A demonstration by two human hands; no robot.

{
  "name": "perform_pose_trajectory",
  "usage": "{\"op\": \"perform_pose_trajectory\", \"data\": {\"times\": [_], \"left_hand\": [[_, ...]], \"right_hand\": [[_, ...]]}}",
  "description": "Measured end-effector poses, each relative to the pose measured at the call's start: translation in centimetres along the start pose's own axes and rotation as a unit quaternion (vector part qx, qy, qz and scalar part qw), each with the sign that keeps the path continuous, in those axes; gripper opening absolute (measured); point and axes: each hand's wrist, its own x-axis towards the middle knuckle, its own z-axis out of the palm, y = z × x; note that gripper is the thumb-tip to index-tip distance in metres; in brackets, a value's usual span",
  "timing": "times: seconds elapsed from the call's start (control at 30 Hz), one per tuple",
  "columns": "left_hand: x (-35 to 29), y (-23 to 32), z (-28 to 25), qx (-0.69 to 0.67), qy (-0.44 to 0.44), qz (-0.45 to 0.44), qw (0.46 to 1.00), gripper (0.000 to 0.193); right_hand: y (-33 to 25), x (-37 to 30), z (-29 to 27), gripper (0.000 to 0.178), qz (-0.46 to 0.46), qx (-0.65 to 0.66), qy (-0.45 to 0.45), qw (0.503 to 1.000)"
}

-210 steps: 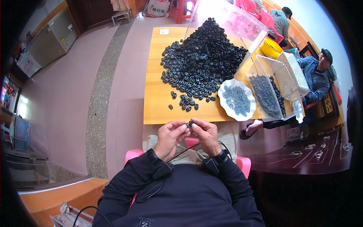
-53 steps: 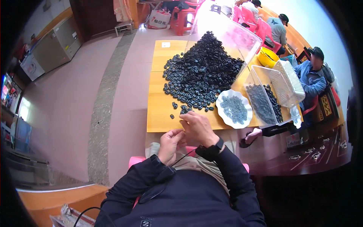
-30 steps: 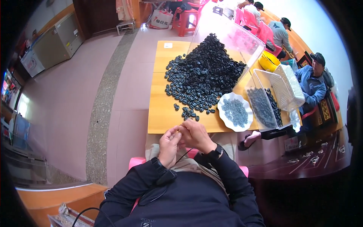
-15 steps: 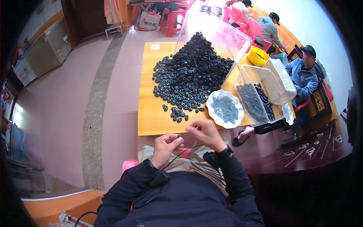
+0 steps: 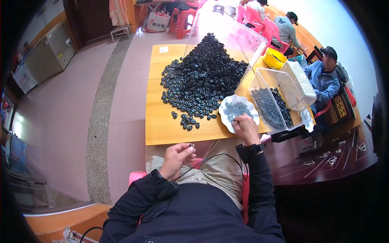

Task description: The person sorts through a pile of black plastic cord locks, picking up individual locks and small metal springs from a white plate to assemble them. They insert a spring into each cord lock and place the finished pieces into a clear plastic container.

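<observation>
My left hand (image 5: 177,160) is near the table's front edge, thumb and fingers pinched on a small black oval plastic piece (image 5: 191,145). To its right, my right hand (image 5: 246,128) reaches into a white scalloped plate (image 5: 224,120), its fingertips bunched among small greyish translucent pieces (image 5: 236,107). Whatever those fingertips grip is hidden. A large heap of black oval pieces with holes (image 5: 208,67) covers the middle of the table, with a small loose group (image 5: 189,121) in front of it.
Right of the plate stands a clear bin (image 5: 265,106) of black pieces, beside a white perforated basket (image 5: 300,87). A yellow bowl (image 5: 274,59) sits behind. Behind the heap is a large clear tub (image 5: 243,34). A person in blue (image 5: 324,81) sits at the right.
My right hand has moved from beside my left hand, right and forward into the white plate. My left hand keeps its pinch on the black piece, nearly in place.
</observation>
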Motion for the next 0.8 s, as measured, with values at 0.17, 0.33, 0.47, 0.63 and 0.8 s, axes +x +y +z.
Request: {"op": "perform_pose_trajectory", "data": {"times": [0.17, 0.33, 0.47, 0.63, 0.8], "left_hand": [[0.1, 0.0, 0.1, -0.008, -0.011, -0.004, 1.000, 0.013], [0.0, 0.1, 0.0, -0.015, -0.015, -0.011, 1.000, 0.013], [0.1, 0.0, 0.0, -0.014, -0.013, -0.012, 1.000, 0.013], [0.0, -0.1, -0.1, -0.018, -0.009, -0.013, 1.000, 0.014], [-0.1, -0.1, -0.2, -0.017, -0.005, -0.012, 1.000, 0.013]], "right_hand": [[0.5, 0.4, 0.8, 0.017, -0.009, -0.002, 0.005, 1.000], [0.1, 0.3, 1.1, 0.017, -0.022, -0.027, 0.001, 0.999], [0.6, 0.2, 1.4, 0.017, -0.025, -0.042, -0.014, 0.999], [0.8, 0.1, 1.5, 0.016, -0.030, -0.045, 0.002, 0.999], [0.3, -0.2, 0.1, 0.016, -0.042, -0.003, -0.005, 0.999]]}}
